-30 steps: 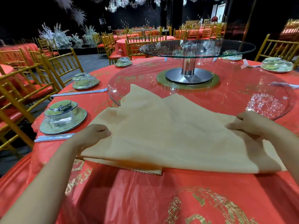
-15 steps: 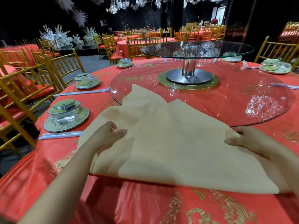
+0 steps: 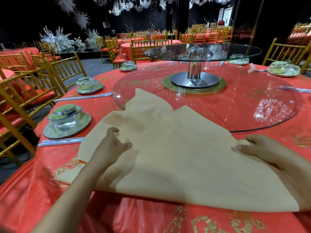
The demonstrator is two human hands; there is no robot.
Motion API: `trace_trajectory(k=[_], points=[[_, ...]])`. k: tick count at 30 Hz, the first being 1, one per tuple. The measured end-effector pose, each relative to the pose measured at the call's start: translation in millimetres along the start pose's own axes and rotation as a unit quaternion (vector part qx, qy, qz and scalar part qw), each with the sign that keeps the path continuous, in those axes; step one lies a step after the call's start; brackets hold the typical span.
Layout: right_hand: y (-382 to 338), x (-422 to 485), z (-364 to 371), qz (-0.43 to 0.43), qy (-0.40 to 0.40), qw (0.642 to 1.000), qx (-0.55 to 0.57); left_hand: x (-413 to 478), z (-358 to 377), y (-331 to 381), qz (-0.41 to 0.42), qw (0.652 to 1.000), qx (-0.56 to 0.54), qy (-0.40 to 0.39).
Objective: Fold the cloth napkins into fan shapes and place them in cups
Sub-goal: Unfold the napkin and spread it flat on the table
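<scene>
My left hand (image 3: 112,145) lies on the near-left part of the beige cloth napkin with a zigzag-cut edge (image 3: 185,157). Its fingers are curled down, with a small pucker of fabric between them and the thumb, which I read as a light pinch. My right hand (image 3: 262,148) is at the napkin's right-hand point, thumb on top and fingers under, holding a small turned-over tip of cloth.

Between the two hands the napkin lies doubled over in a broad, roughly triangular shape on the round table with its red plastic cover printed in gold (image 3: 151,216). A strip of the lower layer shows at the near left. The far points reach up onto the rim of the large clear glass turntable (image 3: 252,98).

By my judgement the task is at its very start. I see one flat fold and no pleats — nothing resembling a fan. Everything after that is left: pleating the cloth back and forth, pinching the base and setting it into a cup.

To the left is a plastic-wrapped set of dishes on a green-rimmed plate (image 3: 67,121), with a long wrapped utensil packet (image 3: 60,142) just in front of it. More such sets ring the table. I cannot pick out a bare cup, and no napkin stands in anything.
</scene>
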State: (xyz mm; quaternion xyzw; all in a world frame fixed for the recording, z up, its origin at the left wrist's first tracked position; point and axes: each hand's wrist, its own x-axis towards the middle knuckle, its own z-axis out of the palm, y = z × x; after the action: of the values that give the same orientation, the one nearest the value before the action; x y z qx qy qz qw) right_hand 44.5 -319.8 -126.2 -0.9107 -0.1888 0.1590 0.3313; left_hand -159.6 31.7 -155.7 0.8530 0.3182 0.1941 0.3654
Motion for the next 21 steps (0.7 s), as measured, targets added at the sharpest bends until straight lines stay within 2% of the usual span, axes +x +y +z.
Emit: trace_trajectory(k=[4, 9, 16, 21], points=[[5, 6, 3, 0.004, 0.040, 0.999, 0.015, -2, 1, -2, 0.037, 0.994, 0.095, -0.027], [11, 13, 11, 0.001, 0.082, 0.997, -0.002, -1, -2, -4, 0.042, 0.994, 0.095, -0.026], [18, 17, 15, -0.001, 0.091, 0.995, -0.050, 0, 1, -7, 0.040, 0.990, 0.136, -0.017], [21, 20, 17, 0.010, 0.103, 0.993, -0.057, -3, 2, -13, 0.057, 0.992, 0.116, -0.003]])
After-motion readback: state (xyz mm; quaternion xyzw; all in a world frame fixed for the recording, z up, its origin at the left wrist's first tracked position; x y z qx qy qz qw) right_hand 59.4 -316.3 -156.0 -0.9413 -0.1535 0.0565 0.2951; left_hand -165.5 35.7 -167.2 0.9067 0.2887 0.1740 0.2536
